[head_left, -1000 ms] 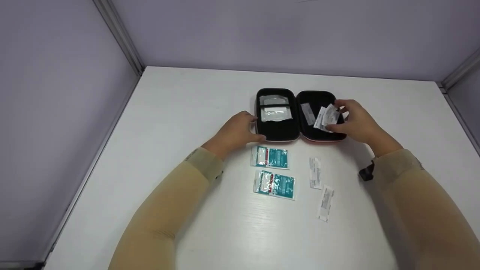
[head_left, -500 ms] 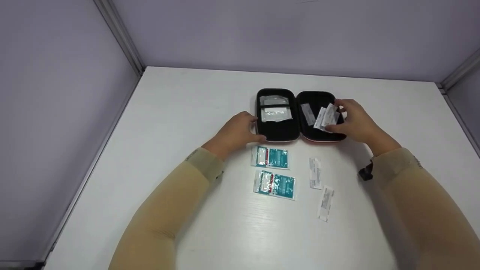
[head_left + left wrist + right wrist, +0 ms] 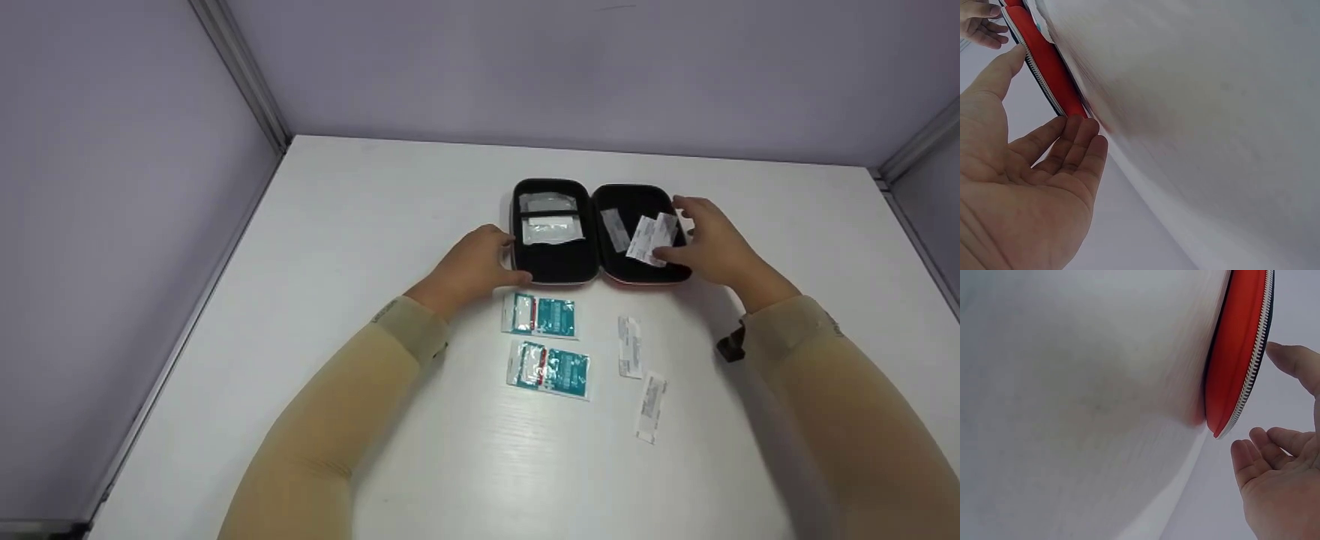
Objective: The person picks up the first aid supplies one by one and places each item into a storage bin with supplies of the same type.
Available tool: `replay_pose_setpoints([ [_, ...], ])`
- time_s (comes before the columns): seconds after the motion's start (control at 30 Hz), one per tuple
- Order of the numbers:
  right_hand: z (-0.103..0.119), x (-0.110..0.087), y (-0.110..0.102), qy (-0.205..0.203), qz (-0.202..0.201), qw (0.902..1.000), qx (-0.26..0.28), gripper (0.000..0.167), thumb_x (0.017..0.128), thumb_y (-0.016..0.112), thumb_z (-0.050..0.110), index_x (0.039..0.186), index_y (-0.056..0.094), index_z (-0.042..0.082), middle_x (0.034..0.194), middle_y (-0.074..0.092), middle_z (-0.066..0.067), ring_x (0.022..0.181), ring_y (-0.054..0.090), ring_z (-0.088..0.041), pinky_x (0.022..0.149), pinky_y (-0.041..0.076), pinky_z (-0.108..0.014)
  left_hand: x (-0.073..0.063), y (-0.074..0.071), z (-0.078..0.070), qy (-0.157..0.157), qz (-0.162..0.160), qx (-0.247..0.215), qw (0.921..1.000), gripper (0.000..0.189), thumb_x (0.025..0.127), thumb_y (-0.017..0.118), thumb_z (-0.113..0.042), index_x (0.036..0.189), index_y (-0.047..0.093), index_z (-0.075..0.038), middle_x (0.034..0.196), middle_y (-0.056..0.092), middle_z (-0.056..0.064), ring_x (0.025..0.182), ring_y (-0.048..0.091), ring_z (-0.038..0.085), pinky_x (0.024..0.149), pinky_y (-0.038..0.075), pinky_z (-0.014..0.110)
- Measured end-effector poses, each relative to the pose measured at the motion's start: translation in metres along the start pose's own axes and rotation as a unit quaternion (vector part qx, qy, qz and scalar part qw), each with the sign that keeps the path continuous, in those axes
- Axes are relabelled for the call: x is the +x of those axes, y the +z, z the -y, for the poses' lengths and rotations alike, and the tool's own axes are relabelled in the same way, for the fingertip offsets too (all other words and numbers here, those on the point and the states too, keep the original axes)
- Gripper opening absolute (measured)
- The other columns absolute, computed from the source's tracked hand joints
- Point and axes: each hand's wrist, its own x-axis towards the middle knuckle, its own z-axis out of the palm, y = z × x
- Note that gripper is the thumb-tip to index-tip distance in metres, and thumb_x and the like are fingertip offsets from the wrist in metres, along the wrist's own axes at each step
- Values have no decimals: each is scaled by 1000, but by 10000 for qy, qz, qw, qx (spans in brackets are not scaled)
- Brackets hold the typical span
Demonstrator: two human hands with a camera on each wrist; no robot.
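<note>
A zip case (image 3: 556, 265) lies open flat, black inside, with a red shell and white zipper in both wrist views. My left hand (image 3: 480, 261) rests at its front left corner, thumb and fingertips on the rim, fingers loosely bent. White sachets (image 3: 643, 238) overlap in the right half beside a narrow translucent packet (image 3: 616, 229). Over that half's right rim is my right hand (image 3: 712, 244); its thumb tip overlaps the sachets and its other fingers stand apart from them. In the right wrist view the thumb (image 3: 1292, 363) touches the zipper edge and the fingers are relaxed.
Clear packets (image 3: 552, 229) sit under a black strap in the case's left half. Two teal and white packets (image 3: 556, 318) lie in front of the case, and two slim white packets (image 3: 631, 346) lie to their right. Walls border the white table (image 3: 375, 195).
The white sachets have dropped and spread slightly in the case's right half. My right fingertips have drawn back from them. The left hand stays at its corner.
</note>
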Motion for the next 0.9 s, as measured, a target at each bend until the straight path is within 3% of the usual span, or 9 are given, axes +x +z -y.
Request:
replay_pose_setpoints([
  [0.47, -6, -13, -9, -80, -285, 9992, 275, 104, 102, 85, 27, 179, 20, 0, 180, 29, -31, 152, 44, -58, 127, 42, -72, 3, 1, -2, 57, 5, -61, 10000, 77, 96, 92, -43, 158, 64, -6, 147, 68, 10, 136, 64, 26, 128, 50, 44],
  [0.9, 1, -58, -14, -343, -785, 9951, 500, 96, 99, 88, 18, 176, 32, 5, 178, 37, -22, 153, 47, -51, 123, 45, -67, 4, 1, -5, 76, 27, 129, 9999, 78, 96, 92, -44, 158, 64, -5, 150, 67, 12, 138, 64, 27, 130, 49, 44],
])
